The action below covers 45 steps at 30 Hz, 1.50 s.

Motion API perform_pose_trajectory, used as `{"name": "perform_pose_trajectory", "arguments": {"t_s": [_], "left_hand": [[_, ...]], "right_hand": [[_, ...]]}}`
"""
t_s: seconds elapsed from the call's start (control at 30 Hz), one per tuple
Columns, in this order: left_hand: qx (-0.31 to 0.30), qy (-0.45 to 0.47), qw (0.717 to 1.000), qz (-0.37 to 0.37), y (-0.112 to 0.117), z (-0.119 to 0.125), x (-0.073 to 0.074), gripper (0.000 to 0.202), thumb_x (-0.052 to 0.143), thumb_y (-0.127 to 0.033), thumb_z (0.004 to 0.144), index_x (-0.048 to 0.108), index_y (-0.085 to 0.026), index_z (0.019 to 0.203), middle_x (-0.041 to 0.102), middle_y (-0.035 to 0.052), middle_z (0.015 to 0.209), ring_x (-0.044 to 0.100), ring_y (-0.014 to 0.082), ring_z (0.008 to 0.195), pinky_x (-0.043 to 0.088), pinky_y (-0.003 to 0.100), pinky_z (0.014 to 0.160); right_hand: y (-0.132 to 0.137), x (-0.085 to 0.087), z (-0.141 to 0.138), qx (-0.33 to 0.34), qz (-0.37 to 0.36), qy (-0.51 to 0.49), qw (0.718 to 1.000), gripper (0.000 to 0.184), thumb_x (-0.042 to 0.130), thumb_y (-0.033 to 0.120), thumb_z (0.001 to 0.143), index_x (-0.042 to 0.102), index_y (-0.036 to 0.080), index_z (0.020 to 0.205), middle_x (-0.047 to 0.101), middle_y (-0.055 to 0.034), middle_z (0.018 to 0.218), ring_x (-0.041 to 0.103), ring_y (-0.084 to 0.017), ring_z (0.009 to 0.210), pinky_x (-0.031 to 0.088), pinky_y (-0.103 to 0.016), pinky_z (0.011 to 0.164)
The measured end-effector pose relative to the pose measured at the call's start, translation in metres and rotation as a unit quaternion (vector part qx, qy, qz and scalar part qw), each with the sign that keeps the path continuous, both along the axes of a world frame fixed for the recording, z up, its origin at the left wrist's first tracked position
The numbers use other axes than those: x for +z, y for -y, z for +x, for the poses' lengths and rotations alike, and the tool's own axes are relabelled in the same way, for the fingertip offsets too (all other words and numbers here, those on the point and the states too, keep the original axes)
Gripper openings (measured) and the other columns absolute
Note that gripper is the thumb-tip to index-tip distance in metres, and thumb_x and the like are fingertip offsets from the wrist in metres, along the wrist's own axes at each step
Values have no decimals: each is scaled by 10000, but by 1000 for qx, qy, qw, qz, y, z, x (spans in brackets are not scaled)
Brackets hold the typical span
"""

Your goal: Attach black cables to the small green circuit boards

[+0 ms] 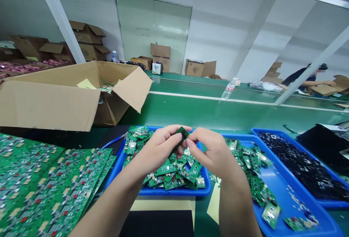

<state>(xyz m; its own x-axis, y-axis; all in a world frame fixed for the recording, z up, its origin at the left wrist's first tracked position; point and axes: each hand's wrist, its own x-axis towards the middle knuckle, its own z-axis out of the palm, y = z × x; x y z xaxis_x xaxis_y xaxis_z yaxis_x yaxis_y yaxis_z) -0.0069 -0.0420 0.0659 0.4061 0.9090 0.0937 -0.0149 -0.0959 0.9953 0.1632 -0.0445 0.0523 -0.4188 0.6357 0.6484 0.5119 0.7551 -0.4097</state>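
Note:
Above a blue tray (174,192) heaped with small green circuit boards, my left hand (165,140) is closed on one circuit board (180,129), thumb on top. The board is tilted and carries a black part near its edge. My right hand (208,147) pinches at that black part from the right, thumb and forefinger together; the fingertips hide what exactly they grip. Loose circuit boards (169,169) lie in the tray just under both hands.
Uncut panels of boards (54,178) stack at left, below a large open cardboard box (54,102). On the right, one blue tray (286,171) holds boards and small pieces, another many black parts (302,164). A bottle (230,88) stands behind; a person (313,76) works far right.

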Motion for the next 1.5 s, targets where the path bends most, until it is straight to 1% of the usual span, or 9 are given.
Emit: {"name": "perform_pose_trajectory", "arguments": {"t_s": [0.13, 0.37, 0.6, 0.87, 1.07, 1.3, 1.5], "left_hand": [[8, 8, 1000, -24, 0, 0, 0, 321, 504, -269, 833, 642, -93, 1063, 557, -12, 653, 498, 90, 567, 429, 200, 540], [1, 12, 1000, -23, 1, 0, -1, 338, 485, -283, 851, 630, -64, 1063, 559, -3, 682, 498, 86, 578, 433, 197, 541], [4, 1, 1000, -16, 0, 0, -2, 326, 477, -286, 852, 635, -69, 1037, 545, -10, 655, 487, 86, 569, 426, 201, 538], [-5, -10, 1000, -1, 1, 2, 1, 271, 478, -237, 835, 651, -99, 991, 546, -18, 653, 482, 82, 574, 401, 194, 532], [-3, -18, 1000, -1, 1, 1, 0, 292, 460, -272, 859, 642, -105, 1014, 557, -18, 655, 499, 87, 584, 408, 196, 546], [-3, -25, 1000, 11, 0, 2, -2, 277, 462, -292, 860, 642, -99, 942, 541, -13, 650, 490, 91, 583, 411, 200, 543], [-7, -27, 999, 15, -2, 2, -4, 328, 458, -319, 858, 641, -87, 999, 524, -19, 625, 473, 94, 572, 404, 203, 539]], "right_hand": [[-3, -2, -2, -3, 42, -8, 999, 203, 475, 170, 880, 544, 181, 690, 591, -7, 642, 517, -124, 601, 411, -253, 586], [-5, -3, -3, -21, 91, -2, 996, 222, 485, 140, 873, 533, 175, 659, 563, 1, 614, 502, -114, 580, 398, -247, 568], [-7, -4, -4, -24, 107, 7, 994, 226, 486, 135, 869, 537, 175, 653, 561, 0, 605, 489, -114, 571, 401, -250, 563], [-8, -5, -4, -38, 120, 28, 992, 242, 481, 157, 876, 546, 178, 644, 559, -10, 604, 496, -122, 565, 398, -254, 552], [-7, -4, -4, -46, 140, 27, 989, 265, 471, 150, 874, 535, 181, 619, 553, -8, 582, 485, -120, 549, 391, -253, 542], [-7, -5, -5, -58, 146, 42, 987, 263, 473, 148, 869, 545, 176, 618, 553, -9, 582, 499, -123, 554, 395, -251, 541], [-8, -6, -6, -68, 163, 57, 983, 284, 459, 156, 875, 538, 178, 603, 521, -8, 567, 468, -127, 542, 380, -257, 528]]}}
